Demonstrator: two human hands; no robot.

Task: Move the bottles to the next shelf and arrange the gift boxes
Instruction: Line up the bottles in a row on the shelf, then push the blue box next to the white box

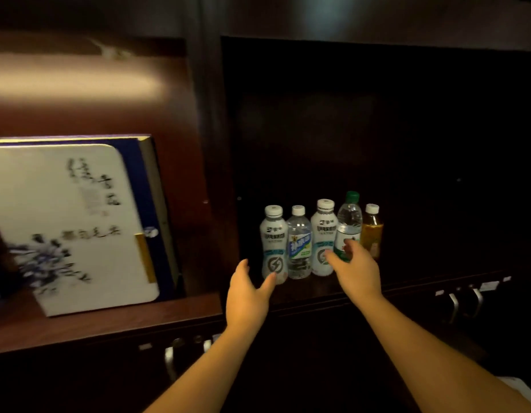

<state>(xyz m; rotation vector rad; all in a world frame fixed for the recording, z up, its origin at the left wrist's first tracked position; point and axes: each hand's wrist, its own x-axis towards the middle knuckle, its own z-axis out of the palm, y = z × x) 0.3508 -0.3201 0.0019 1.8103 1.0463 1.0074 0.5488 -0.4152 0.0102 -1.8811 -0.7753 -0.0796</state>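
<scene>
Head view: left hand (248, 296), right hand (357, 271) outstretched toward bottles (320, 239), fingers spread, gripping nothing.

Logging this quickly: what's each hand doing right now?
Left hand: open, holding nothing.
Right hand: open, in front of the bottles, holding nothing.

Your right hand (355, 268) covers the lower label of the clear green-capped plastic bottle (349, 222) and part of the foot of the white bottle just left of it. The amber bottle (372, 231), just right of the green-capped one, is partly hidden behind your knuckles. Far left of that bottle, the large white-and-blue gift box (70, 222) is smeared with blur, its ink lettering unreadable, and the picture's left edge cuts it off. The bottles' label text is too small to read.
</scene>
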